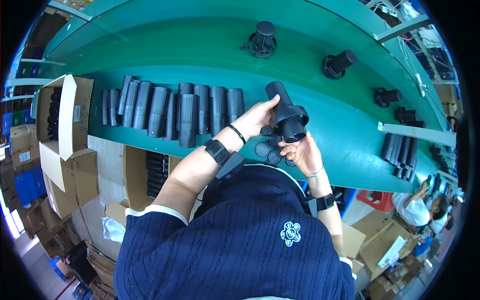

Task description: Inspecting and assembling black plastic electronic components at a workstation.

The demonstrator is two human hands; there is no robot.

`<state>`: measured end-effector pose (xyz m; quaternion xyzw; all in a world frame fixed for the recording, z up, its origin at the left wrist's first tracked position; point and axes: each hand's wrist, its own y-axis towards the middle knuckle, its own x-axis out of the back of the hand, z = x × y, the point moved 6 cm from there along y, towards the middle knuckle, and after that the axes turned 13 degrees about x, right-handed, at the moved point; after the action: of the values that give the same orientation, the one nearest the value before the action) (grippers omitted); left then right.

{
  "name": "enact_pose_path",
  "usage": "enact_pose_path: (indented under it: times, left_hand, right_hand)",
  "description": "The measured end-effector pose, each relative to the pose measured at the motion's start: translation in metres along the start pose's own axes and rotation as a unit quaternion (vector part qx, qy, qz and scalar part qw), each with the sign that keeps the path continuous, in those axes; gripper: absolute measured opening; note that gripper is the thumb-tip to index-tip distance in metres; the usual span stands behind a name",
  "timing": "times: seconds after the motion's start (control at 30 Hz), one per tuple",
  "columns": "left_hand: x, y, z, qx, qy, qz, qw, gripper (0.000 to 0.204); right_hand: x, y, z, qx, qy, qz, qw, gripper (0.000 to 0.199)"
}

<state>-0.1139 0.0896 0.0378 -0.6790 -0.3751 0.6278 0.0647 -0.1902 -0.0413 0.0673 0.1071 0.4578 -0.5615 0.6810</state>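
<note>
My left hand (260,116) is closed around a black cylinder (278,92) with a textured grip, a wide collar and an open lower end, held tilted over the green table (345,145). My right hand (306,156) has its fingers at both sides of that lower end, closed on it from below. Several round black caps (264,149) lie by the table's near edge, partly hidden by the cylinder and my hands. To the left of my left hand, several black textured tubes (188,120) lie in a row.
Black cylinders on round bases (263,40) stand spaced along the table's far side. More tubes (400,150) lie at the right. Open cardboard boxes (65,115) stand at the left edge. A red stool (375,201) is at the right, and people (417,210) work beyond it.
</note>
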Motion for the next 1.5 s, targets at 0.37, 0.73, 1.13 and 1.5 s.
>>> enact_pose_path:
  times: [0.37, 0.73, 1.13, 1.5]
  left_hand:
    - [0.01, 0.004, 0.011, 0.004, -0.186, 0.192, 0.964, 0.061]
    - [0.047, -0.037, -0.036, -0.174, -0.244, 0.007, 0.954, 0.05]
    - [0.116, -0.117, -0.159, -0.398, -0.182, -0.24, 0.867, 0.034]
    - [0.143, -0.07, -0.289, -0.569, 0.208, -0.429, 0.669, 0.067]
  right_hand:
    - [-0.062, -0.016, 0.039, 0.185, -0.425, 0.074, 0.883, 0.025]
    - [-0.044, -0.011, 0.036, 0.182, -0.365, 0.02, 0.913, 0.017]
    - [-0.038, -0.002, 0.018, 0.173, -0.358, -0.033, 0.917, 0.017]
    - [-0.001, -0.058, -0.02, 0.191, -0.372, -0.221, 0.881, 0.016]
